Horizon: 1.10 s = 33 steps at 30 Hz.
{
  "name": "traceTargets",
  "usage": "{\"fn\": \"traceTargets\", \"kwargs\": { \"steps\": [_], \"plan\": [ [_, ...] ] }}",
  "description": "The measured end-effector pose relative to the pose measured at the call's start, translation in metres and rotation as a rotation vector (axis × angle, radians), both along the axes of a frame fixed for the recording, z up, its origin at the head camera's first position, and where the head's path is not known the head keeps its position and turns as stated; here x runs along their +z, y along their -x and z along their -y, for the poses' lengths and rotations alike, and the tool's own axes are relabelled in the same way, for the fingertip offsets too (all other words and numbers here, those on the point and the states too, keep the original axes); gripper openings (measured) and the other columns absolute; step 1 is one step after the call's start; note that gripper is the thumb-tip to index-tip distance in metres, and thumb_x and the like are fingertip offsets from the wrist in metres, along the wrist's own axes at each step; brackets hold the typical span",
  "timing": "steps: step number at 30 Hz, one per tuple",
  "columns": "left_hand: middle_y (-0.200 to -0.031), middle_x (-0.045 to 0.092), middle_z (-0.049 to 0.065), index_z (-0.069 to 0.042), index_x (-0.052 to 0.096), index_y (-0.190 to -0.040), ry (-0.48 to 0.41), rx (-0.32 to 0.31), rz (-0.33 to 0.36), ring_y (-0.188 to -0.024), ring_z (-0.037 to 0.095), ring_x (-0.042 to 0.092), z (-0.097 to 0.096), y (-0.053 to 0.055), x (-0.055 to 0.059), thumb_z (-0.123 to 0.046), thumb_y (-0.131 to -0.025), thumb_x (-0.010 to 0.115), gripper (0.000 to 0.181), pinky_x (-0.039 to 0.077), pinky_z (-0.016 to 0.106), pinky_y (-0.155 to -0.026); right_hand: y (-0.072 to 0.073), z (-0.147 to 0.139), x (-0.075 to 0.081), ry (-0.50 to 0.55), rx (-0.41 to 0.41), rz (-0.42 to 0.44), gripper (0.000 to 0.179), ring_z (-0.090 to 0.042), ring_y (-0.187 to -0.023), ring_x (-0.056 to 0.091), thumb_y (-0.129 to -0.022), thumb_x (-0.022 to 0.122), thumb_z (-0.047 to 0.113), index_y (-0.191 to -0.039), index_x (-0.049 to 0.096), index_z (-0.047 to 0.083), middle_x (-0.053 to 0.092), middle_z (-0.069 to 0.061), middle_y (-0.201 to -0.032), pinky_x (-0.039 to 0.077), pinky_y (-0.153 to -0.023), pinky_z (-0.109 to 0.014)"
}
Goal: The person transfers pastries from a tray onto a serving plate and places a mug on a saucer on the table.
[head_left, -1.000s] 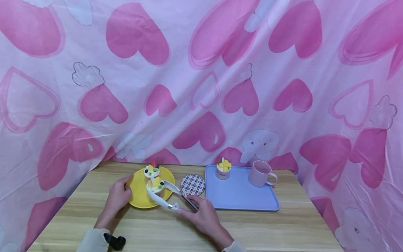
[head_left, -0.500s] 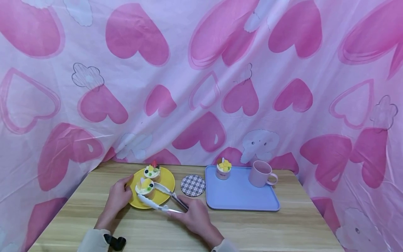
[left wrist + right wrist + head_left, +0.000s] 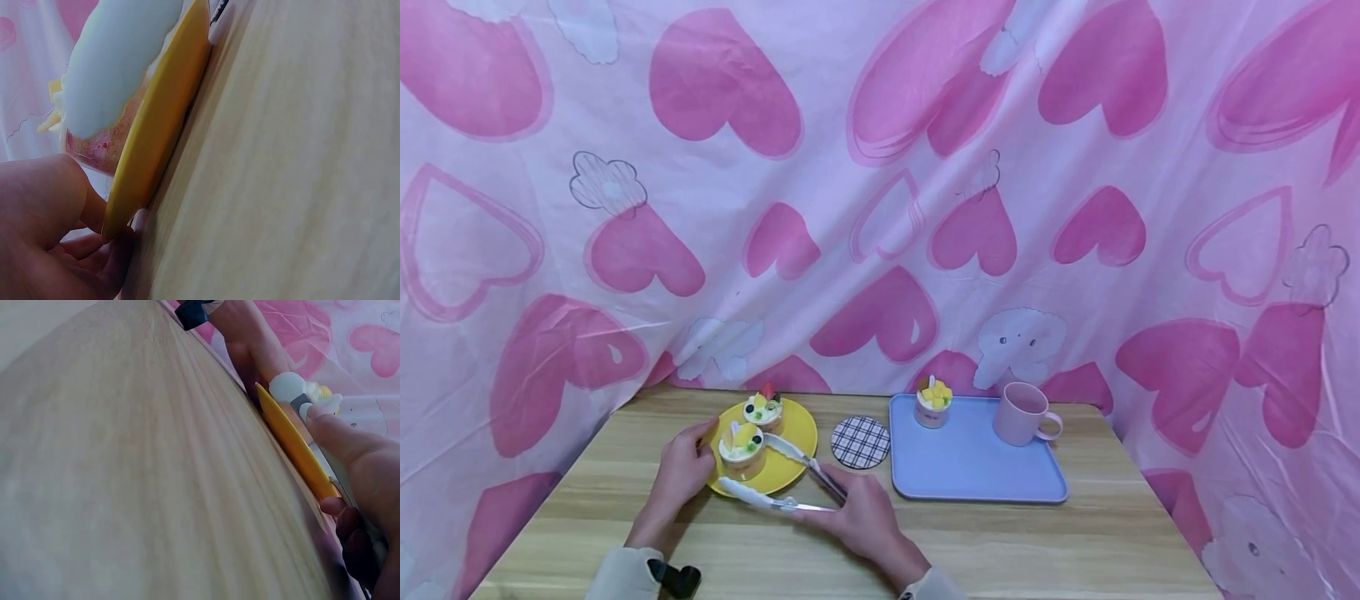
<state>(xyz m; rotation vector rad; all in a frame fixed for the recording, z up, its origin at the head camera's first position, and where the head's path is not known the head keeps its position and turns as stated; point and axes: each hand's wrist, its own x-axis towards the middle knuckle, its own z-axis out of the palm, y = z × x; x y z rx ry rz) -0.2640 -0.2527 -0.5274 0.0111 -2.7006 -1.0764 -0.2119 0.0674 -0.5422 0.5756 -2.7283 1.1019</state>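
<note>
My left hand (image 3: 681, 467) pinches the left rim of a yellow plate (image 3: 801, 421); in the left wrist view the thumb lies above the rim and fingers below. Two dessert cups topped with fruit stand upright on the plate: a front cup (image 3: 741, 458) and, behind it, a rear cup (image 3: 763, 412) with a strawberry. My right hand (image 3: 865, 510) holds metal tongs (image 3: 748, 493) with white tips, their arms spread to either side of the front cup. The near tip is apart from that cup; contact at the far tip I cannot tell.
Right of the plate lies a round checked coaster (image 3: 860, 442). Beyond it, a blue tray (image 3: 973, 475) carries another dessert cup (image 3: 932, 404) and a pink mug (image 3: 1021, 414). A pink heart-patterned cloth (image 3: 880, 308) hangs behind the wooden table (image 3: 1037, 542).
The front cup moved left with the tongs and came to stand on the plate. The tongs' arms then spread, letting it go. My left hand has stayed at the plate's rim.
</note>
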Motion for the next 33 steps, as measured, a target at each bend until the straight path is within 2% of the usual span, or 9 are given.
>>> {"fn": "traceTargets", "kwargs": {
  "steps": [6,9,12,18,25,33],
  "plan": [
    [-0.151,0.058,0.035,0.011,0.057,-0.149,-0.004,0.003,0.006,-0.142,0.054,0.055,0.0,0.001,0.0,0.006,-0.093,0.05,0.057,0.049,0.069,-0.114,-0.003,-0.01,-0.001,0.048,-0.017,0.05,0.087,-0.004,-0.118,0.071,-0.075,0.08,0.081,-0.144,0.072,0.028,0.076,0.011,-0.136,0.062,-0.102,-0.033],
    [-0.151,0.058,0.035,0.011,0.056,-0.15,-0.009,0.002,0.009,-0.142,0.054,0.055,0.0,0.001,0.0,0.006,-0.093,0.05,0.057,0.05,0.068,-0.114,-0.006,-0.016,0.0,0.102,-0.016,0.084,0.087,-0.002,-0.116,0.07,-0.075,0.081,0.079,-0.145,0.071,0.028,0.078,0.014,-0.131,0.061,-0.103,-0.032],
    [-0.151,0.057,0.036,0.011,0.056,-0.15,-0.011,0.001,0.014,-0.142,0.054,0.055,0.0,0.001,0.001,0.006,-0.093,0.05,0.057,0.05,0.068,-0.114,-0.008,-0.023,-0.001,0.156,-0.007,0.081,0.083,-0.001,-0.109,0.071,-0.076,0.085,0.074,-0.143,0.072,0.027,0.081,0.016,-0.12,0.061,-0.1,-0.029],
    [-0.151,0.058,0.036,0.011,0.057,-0.149,-0.011,0.009,0.011,-0.14,0.053,0.057,0.0,0.0,0.0,0.006,-0.092,0.05,0.058,0.052,0.068,-0.112,-0.011,-0.038,-0.001,0.198,-0.013,0.094,0.079,-0.003,-0.098,0.069,-0.078,0.086,0.07,-0.141,0.072,0.025,0.081,0.015,-0.108,0.057,-0.091,-0.023],
    [-0.153,0.055,0.036,0.01,0.055,-0.151,-0.018,0.007,0.034,-0.142,0.053,0.055,0.003,0.002,-0.002,0.005,-0.092,0.049,0.06,0.051,0.068,-0.113,-0.014,-0.051,-0.001,0.223,-0.048,0.119,0.084,-0.004,-0.102,0.071,-0.078,0.087,0.068,-0.143,0.069,0.019,0.082,0.014,-0.111,0.059,-0.094,-0.023],
    [-0.152,0.057,0.036,0.011,0.055,-0.15,-0.011,0.0,0.019,-0.138,0.049,0.058,0.002,0.002,-0.003,0.006,-0.091,0.049,0.06,0.054,0.066,-0.11,-0.013,-0.062,0.0,0.27,-0.052,0.115,0.073,-0.008,-0.098,0.07,-0.08,0.088,0.064,-0.137,0.072,0.022,0.081,0.011,-0.112,0.058,-0.088,-0.021]
  ]
}}
